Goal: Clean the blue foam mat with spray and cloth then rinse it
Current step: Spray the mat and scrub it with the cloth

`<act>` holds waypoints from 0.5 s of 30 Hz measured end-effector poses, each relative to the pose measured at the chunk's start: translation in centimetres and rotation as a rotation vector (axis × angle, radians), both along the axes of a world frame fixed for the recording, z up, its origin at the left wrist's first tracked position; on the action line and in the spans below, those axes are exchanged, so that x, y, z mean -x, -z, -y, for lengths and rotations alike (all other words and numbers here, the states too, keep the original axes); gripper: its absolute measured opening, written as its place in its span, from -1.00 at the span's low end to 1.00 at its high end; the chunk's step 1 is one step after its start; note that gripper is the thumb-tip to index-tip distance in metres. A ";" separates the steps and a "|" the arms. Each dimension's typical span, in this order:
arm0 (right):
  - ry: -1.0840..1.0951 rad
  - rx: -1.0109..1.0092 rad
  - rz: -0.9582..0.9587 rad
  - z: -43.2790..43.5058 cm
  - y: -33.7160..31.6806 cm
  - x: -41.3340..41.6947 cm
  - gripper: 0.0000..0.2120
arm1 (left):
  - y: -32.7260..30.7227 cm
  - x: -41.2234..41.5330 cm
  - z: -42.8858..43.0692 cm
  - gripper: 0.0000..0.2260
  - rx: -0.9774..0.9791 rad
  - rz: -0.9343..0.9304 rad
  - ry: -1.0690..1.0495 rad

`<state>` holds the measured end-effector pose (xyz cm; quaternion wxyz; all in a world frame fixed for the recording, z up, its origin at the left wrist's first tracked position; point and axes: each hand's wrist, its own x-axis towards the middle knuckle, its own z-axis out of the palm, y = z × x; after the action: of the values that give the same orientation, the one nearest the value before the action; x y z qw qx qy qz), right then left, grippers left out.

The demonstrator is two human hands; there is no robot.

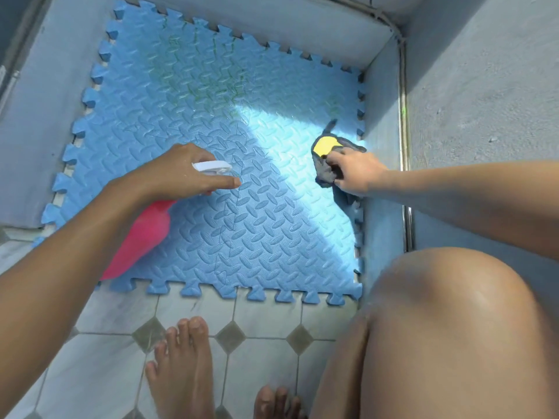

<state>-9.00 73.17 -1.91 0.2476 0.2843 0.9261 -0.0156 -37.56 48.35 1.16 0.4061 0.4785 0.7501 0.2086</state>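
The blue foam mat [211, 122] with jigsaw edges lies on the floor in a corner, with faint green scribbles near its far side. My left hand [178, 173] grips the white trigger head of a pink spray bottle [142, 237], its nozzle pointing right over the mat's middle. My right hand [355, 173] pinches a dark grey cloth [325, 173] with a yellow patch, at the mat's right edge.
Grey walls [484, 86] enclose the mat on the left, far and right sides. A metal pipe [403, 131] runs down the right wall. White tiled floor [266, 319] lies in front, with my bare feet [181, 373] and right knee [447, 313].
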 end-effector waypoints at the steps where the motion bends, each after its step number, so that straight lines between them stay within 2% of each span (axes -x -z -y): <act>1: -0.085 0.032 -0.021 0.9 0.1 0.1 -0.67 | 0.1 -0.2 -0.1 -0.48 0.001 -0.005 0.001; 4: -0.590 0.347 -0.099 6.5 0.2 -1.8 -0.74 | 0.3 -0.2 -0.3 -0.40 0.007 0.009 -0.011; 6: -0.893 0.535 -0.026 10.1 0.1 -3.5 -0.72 | 0.2 -0.1 -0.3 -0.35 0.000 0.006 -0.031; 7: -0.946 0.564 0.025 10.4 0.2 -4.0 -0.70 | 0.1 0.0 -0.3 -0.34 -0.011 -0.001 -0.045; 9: -0.874 0.525 0.057 9.2 0.3 -3.4 -0.68 | 0.0 0.1 -0.5 -0.38 -0.058 -0.028 -0.087; 12: -0.591 0.365 -0.093 6.0 0.5 -1.5 -0.67 | -0.3 0.3 -1.0 -0.44 -0.084 -0.045 -0.109; 13: -0.445 0.281 -0.145 4.8 0.6 -1.0 -0.66 | -0.4 0.3 -1.4 -0.45 -0.088 -0.059 -0.116; 15: 0.003 0.134 -0.225 2.5 0.9 -0.5 -0.67 | -0.7 0.4 -2.2 -0.45 -0.108 -0.086 -0.152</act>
<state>-8.47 70.69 -2.85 0.1603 0.2648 0.9445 -0.1096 -37.92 50.54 1.86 0.3300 0.4500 0.7886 0.2583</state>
